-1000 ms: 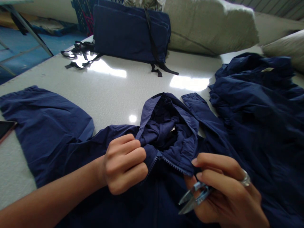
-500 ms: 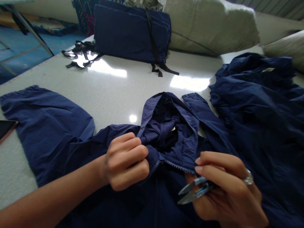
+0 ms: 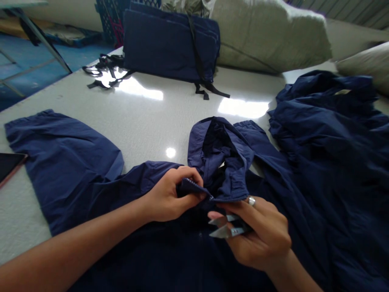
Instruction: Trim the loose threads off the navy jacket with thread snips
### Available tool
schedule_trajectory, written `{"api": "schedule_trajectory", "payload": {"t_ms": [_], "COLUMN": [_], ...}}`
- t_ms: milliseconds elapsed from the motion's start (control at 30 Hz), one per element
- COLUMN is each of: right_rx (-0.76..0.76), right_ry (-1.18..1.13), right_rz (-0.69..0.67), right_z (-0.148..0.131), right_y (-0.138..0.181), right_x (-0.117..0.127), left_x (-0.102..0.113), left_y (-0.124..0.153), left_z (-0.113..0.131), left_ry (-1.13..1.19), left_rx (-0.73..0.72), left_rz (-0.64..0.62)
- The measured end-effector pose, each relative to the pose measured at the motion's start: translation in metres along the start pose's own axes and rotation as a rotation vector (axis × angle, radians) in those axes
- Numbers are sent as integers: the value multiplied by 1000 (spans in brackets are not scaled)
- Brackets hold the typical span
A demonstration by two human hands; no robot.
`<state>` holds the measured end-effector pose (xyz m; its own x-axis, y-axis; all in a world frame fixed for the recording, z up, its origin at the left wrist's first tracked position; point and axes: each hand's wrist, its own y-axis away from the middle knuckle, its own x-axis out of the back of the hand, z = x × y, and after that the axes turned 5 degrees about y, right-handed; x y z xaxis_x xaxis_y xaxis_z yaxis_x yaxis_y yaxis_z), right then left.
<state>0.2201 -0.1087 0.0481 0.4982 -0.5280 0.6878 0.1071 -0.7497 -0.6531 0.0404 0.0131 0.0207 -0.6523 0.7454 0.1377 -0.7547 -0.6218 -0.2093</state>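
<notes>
A navy hooded jacket (image 3: pixel 75 170) lies spread on the pale table (image 3: pixel 146 117), its hood (image 3: pixel 219 158) standing up in the middle. My left hand (image 3: pixel 173 196) is closed, pinching the collar edge by the zipper at the hood's base. My right hand (image 3: pixel 258 235), a ring on one finger, is closed round small metal thread snips (image 3: pixel 226 227) whose blades point left, just under the collar. Its fingertips also touch the collar edge, close to my left hand.
More navy garments are heaped at the right (image 3: pixel 331 134). A folded navy stack (image 3: pixel 170 44) tied with black straps (image 3: pixel 103 73) sits at the back, beige sacks (image 3: pixel 270 36) behind it. A dark phone (image 3: pixel 9 164) lies at the left edge.
Both hands have come together at the collar. The left hand turned from a fist to a pinch. The right hand moved up and left with the snips.
</notes>
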Motion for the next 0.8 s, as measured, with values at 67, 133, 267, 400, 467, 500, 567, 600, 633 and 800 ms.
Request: {"api": "schedule_trajectory", "payload": {"t_ms": [67,133,267,400,467,500,567,600,633,800], "right_rx": [-1,-9,-61,-108,-121,-129,-150,-165,-185,-496], "right_ry": [29,71,56,-9,-12,-14,-28,-44,-66,-313], "right_rz": [-16,-15,-16,-30,-21,-18,-17,-24,-33,-131], "right_z": [0,-1,-5,-6,-6,-6,-7,-7,-8,-11], "right_y": [0,0,-3,-4,-4,-5,-6,-7,-7,-2], "right_x": [-5,-9,-10,-5,-3,-3,-2,-1,0,1], "left_x": [-3,-5,-6,-1,0,-1,-4,-6,-7,-11], "left_y": [0,1,3,3,2,1,-1,-2,-2,0], "left_z": [1,3,3,2,2,3,2,2,1,-1], "left_ry": [5,6,105,85,-22,-72,-135,-151,-164,-170], "left_rx": [34,43,43,-28,-72,-89,-104,-107,-112,-140], "left_rz": [0,-1,-32,-76,-119,-136,-150,-141,-122,-50]}}
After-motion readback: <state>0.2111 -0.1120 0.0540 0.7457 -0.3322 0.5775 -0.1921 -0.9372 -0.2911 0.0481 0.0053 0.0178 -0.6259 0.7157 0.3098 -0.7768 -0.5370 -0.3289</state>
